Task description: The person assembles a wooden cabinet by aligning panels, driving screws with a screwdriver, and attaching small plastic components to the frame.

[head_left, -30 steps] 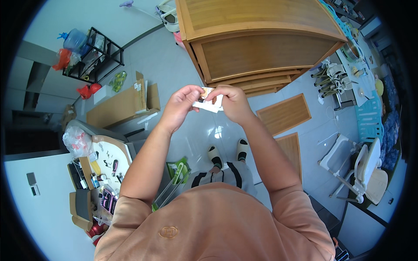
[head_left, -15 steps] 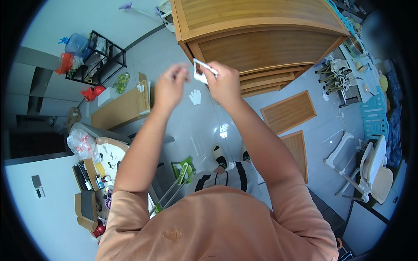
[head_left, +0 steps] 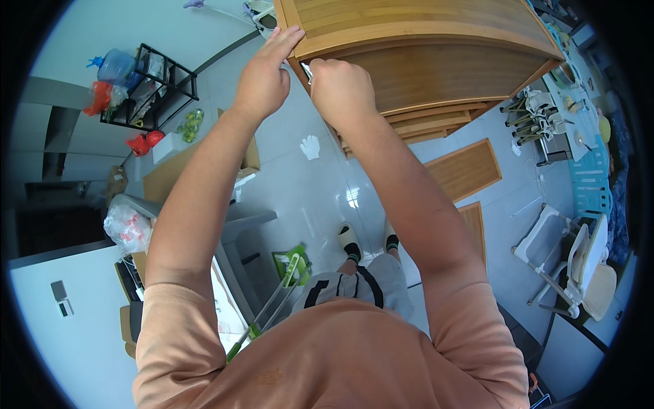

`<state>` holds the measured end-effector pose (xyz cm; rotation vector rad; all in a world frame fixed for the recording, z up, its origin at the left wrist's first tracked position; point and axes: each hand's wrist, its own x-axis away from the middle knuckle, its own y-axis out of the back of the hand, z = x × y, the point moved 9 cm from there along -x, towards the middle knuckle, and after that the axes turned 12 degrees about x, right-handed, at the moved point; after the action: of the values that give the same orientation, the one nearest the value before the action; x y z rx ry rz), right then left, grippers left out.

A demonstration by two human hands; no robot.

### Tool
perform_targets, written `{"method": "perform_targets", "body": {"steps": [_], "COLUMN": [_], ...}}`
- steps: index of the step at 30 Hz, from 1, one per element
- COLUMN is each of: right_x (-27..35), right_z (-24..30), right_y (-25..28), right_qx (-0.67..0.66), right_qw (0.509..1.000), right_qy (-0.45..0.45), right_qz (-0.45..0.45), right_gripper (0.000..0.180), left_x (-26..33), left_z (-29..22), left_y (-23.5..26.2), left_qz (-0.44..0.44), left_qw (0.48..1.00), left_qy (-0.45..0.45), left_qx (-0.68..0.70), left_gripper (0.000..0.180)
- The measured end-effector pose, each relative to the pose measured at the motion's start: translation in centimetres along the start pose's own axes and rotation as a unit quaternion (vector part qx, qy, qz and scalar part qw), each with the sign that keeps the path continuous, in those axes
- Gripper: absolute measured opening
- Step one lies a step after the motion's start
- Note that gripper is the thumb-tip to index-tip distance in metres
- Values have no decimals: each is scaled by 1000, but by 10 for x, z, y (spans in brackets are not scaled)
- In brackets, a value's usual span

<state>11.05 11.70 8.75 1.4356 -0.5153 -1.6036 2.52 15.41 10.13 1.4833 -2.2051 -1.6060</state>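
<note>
White piece (head_left: 308, 73) sits at the near left corner of the wooden cabinet (head_left: 436, 75), mostly hidden behind the right hand (head_left: 343, 92), whose fingers curl closed around it. Left hand (head_left: 264, 78) lies open, fingers extended over the cabinet's corner edge. Both arms reach forward, nearly straight. Below, a white glove (head_left: 310, 147) lies on the floor (head_left: 293, 184). Farther left, a clear bag (head_left: 191, 126) holds round green items beside a white box (head_left: 167, 148). A red bag (head_left: 140, 144) sits by the box, its contents hidden; a blue jug (head_left: 116, 66) shows beside a black rack (head_left: 145, 88). Red print marks another bag (head_left: 126, 225), too blurred to read.
</note>
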Motion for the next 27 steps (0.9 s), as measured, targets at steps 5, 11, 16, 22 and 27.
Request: {"method": "perform_targets", "body": {"steps": [5, 11, 16, 22, 27], "right_x": [5, 7, -3, 4, -1], "right_z": [6, 4, -9, -2, 3], "right_y": [-10, -7, -9, -12, -11], "right_qx": [33, 15, -3, 0, 19], "right_qw": [999, 997, 998, 1000, 999], "right_qy": [-13, -66, -59, -23, -44], "right_qz": [1, -31, 7, -7, 5], "right_gripper": [1, 2, 3, 3, 2], "left_x": [1, 2, 3, 3, 3], "left_z": [2, -1, -2, -1, 0], "left_y": [-4, -5, -5, -7, -6], "left_qz": [-36, -74, -80, -78, -77], "left_qw": [999, 995, 994, 994, 993], "left_qy": [6, -49, -47, -34, -24], "left_qx": [17, -38, -64, -72, -81], "left_gripper": [69, 58, 68, 67, 68]}}
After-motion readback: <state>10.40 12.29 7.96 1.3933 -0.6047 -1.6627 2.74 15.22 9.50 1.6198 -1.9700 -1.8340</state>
